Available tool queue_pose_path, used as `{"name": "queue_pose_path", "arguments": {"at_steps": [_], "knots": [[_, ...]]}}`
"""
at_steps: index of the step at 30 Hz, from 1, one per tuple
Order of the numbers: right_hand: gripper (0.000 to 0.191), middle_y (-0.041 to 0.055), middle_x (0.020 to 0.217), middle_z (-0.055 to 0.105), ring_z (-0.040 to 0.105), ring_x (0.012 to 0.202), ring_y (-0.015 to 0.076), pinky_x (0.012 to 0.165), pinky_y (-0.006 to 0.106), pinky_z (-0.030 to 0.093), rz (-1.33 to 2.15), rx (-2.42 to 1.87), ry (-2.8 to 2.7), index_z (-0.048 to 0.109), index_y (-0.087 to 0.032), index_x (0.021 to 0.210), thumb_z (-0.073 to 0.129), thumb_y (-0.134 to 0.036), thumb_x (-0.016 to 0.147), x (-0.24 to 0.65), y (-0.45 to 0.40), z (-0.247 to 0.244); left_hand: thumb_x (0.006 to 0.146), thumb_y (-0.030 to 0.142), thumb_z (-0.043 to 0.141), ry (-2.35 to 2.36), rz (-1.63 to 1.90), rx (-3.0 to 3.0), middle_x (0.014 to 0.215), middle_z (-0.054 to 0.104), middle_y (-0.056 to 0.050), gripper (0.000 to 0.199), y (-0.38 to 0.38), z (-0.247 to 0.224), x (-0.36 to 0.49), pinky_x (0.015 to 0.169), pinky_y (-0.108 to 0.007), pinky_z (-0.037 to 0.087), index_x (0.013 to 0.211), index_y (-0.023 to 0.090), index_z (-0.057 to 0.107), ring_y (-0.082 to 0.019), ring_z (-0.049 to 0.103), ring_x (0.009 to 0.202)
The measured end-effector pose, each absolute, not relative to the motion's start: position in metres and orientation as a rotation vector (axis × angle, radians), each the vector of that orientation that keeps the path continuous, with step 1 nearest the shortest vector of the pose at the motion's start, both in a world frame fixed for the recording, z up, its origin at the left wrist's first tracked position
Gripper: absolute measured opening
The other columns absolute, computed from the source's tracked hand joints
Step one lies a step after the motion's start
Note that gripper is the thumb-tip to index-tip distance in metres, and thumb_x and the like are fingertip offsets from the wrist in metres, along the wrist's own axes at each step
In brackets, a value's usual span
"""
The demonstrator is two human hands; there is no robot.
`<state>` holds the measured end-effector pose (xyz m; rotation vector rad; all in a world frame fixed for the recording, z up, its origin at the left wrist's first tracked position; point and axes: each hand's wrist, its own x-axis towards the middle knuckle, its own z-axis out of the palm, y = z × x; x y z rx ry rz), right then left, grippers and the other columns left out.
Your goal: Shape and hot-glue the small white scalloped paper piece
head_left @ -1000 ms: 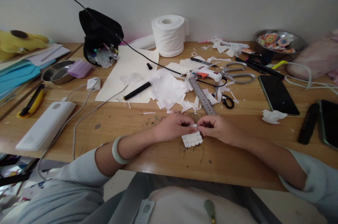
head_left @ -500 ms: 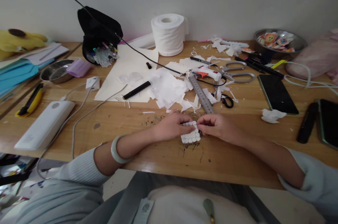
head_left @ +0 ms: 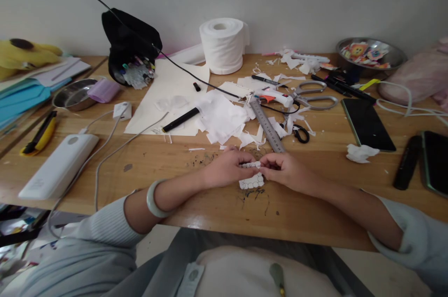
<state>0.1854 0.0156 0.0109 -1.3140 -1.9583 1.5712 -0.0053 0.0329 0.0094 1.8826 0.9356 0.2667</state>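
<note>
Handwork on circle-bordered white card [head_left: 251, 181], pinched in left hand [head_left: 227, 168] and, at far right corner, by right hand [head_left: 291, 171]. Apparently edge work, calling for a steady hold next.

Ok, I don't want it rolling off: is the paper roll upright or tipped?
Upright: the paper roll shows its core hole on top.

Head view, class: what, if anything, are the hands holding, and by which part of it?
A small white card with rounded outlines drawn along its edge: the left hand holds its upper left part, the right hand its upper right corner.
</note>
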Motion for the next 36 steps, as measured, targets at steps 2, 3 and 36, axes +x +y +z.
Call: {"name": "queue_pose_path", "arguments": {"at_steps": [2, 3, 36], "knots": [[0.021, -0.0022, 0.063, 0.052, 0.045, 0.059, 0.0091, 0.055, 0.023, 0.034, 1.622, -1.309, -1.931, 0.055, -0.017, 0.071, 0.052, -0.035, 0.081, 0.188, 0.018, 0.013, 0.082, 0.035, 0.051, 0.936, 0.271, 1.846, 0.064, 0.051, 0.003, 0.024, 0.033, 0.010, -0.006, 0.059, -0.020, 0.035, 0.075, 0.014, 0.061, -0.010, 0.046, 0.064], [0.023, -0.0019, 0.064, 0.054, 0.045, 0.058, 0.0090, 0.055, 0.023, 0.034, 1.639, -1.303, -1.925, 0.056, -0.017, 0.071, 0.050, -0.036, 0.082, 0.189, 0.019, 0.014, 0.083, 0.035, 0.050, 0.933, 0.276, 1.827, 0.064, 0.050, 0.003, 0.024, 0.033, 0.010, -0.007, 0.059, -0.020, 0.035, 0.077, 0.014, 0.061, -0.010, 0.046, 0.064], [0.031, 0.0011, 0.078, 0.059, 0.053, 0.072, 0.0137, 0.064, 0.026, 0.041, 1.484, -1.287, -1.824, 0.058, -0.019, 0.083, 0.052, -0.049, 0.081, 0.201, 0.019, 0.001, 0.082, 0.008, 0.042, 0.769, 0.734, 1.787, 0.127, 0.054, -0.007, 0.048, 0.032, 0.001, -0.016, 0.098, -0.035, 0.039, 0.128, 0.021, 0.049, -0.018, 0.050, 0.114]]}}
